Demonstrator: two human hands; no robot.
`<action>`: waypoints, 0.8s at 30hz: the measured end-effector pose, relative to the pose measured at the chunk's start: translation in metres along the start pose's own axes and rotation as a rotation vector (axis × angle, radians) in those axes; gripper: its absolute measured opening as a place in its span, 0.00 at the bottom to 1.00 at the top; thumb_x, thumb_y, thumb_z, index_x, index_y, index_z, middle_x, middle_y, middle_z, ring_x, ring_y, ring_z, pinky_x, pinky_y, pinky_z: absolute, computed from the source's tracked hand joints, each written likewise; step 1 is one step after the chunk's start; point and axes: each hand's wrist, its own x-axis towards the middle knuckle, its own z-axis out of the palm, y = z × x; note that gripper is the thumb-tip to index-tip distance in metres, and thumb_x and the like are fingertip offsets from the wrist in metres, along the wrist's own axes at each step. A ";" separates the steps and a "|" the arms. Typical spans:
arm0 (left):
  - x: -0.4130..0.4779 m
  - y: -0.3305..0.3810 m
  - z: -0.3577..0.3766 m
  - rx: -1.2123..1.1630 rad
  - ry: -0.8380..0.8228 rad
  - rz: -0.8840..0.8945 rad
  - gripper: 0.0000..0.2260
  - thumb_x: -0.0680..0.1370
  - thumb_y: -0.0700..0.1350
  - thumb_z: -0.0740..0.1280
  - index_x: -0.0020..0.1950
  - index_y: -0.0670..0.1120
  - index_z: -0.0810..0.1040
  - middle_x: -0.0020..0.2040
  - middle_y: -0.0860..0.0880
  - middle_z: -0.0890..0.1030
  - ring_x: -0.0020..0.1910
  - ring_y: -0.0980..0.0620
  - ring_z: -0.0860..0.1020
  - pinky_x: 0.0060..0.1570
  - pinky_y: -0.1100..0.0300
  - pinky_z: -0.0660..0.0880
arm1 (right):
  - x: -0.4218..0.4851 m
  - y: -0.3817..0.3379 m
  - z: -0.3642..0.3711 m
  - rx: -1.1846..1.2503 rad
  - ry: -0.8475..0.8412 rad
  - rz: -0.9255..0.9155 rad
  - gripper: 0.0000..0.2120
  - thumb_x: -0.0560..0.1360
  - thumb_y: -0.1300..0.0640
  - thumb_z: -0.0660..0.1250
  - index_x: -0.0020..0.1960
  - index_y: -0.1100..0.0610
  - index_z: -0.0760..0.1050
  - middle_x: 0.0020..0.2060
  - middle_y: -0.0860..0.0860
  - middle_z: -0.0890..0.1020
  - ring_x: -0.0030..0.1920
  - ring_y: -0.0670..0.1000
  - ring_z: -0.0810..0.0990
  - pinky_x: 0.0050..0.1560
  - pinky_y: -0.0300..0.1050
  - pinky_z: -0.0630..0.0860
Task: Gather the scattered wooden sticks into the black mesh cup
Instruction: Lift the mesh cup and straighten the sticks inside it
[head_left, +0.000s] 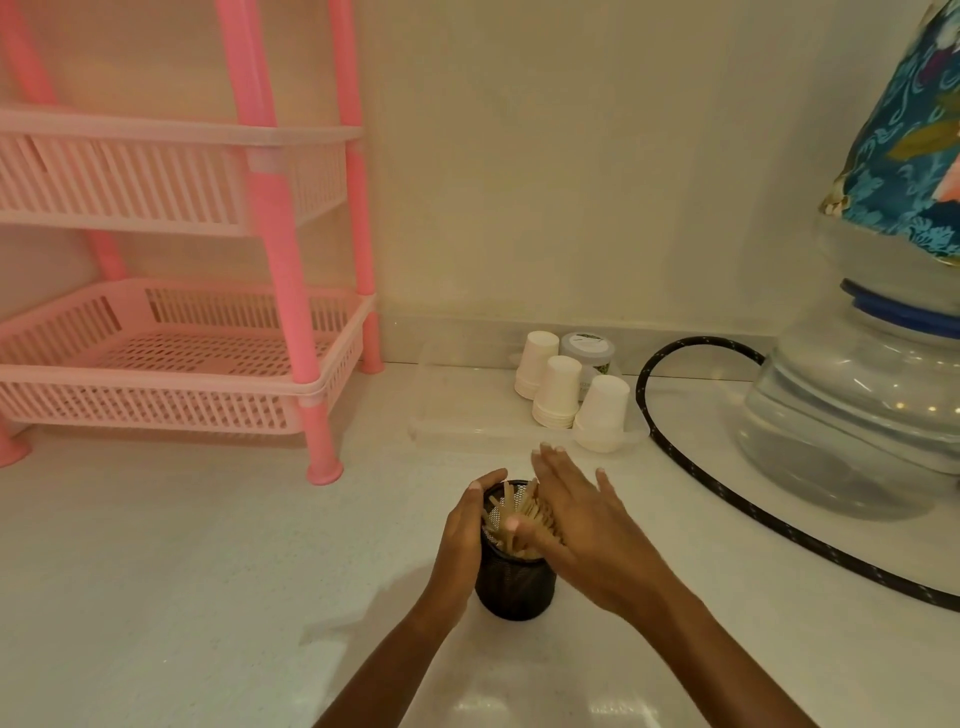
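Our left grip (462, 525) curls round the black mesh cup (514, 587), upright on the desk (208, 571), while our right grip (576, 525), fingers straight, presses flat on the wooden sticks (511, 512) bunched inside. We see no loose sticks on the desk; the gathering looks all but finished.

Free counter (197, 571) left of cup (514, 587) (pink rack (283, 260) behind); cable (779, 530) right.

One black mesh cup (514, 582) at lower centre holds wooden sticks (511, 512), too bunched to count. Right of centre stand three stacks of paper cups (557, 392) and one jar (588, 349). At left is one pink rack (283, 249) with two baskets (156, 400).
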 end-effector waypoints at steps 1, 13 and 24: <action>-0.001 -0.002 0.001 -0.020 -0.005 -0.009 0.15 0.83 0.44 0.48 0.57 0.55 0.72 0.50 0.61 0.76 0.43 0.75 0.77 0.37 0.81 0.72 | 0.001 -0.006 0.003 -0.019 0.005 -0.030 0.39 0.71 0.30 0.42 0.74 0.50 0.37 0.75 0.46 0.39 0.71 0.40 0.33 0.71 0.48 0.32; -0.004 -0.008 -0.003 0.037 -0.010 -0.019 0.16 0.82 0.40 0.52 0.49 0.55 0.76 0.43 0.57 0.82 0.43 0.68 0.80 0.40 0.76 0.75 | -0.017 -0.042 0.027 -0.144 0.080 -0.152 0.39 0.71 0.33 0.38 0.75 0.55 0.49 0.76 0.51 0.56 0.76 0.56 0.50 0.72 0.51 0.37; 0.002 0.005 -0.008 -0.066 -0.018 -0.083 0.13 0.82 0.38 0.52 0.55 0.47 0.75 0.52 0.48 0.79 0.52 0.53 0.77 0.50 0.67 0.74 | -0.042 0.012 0.020 0.309 0.446 -0.068 0.20 0.77 0.40 0.50 0.67 0.42 0.62 0.69 0.44 0.66 0.69 0.45 0.65 0.67 0.44 0.63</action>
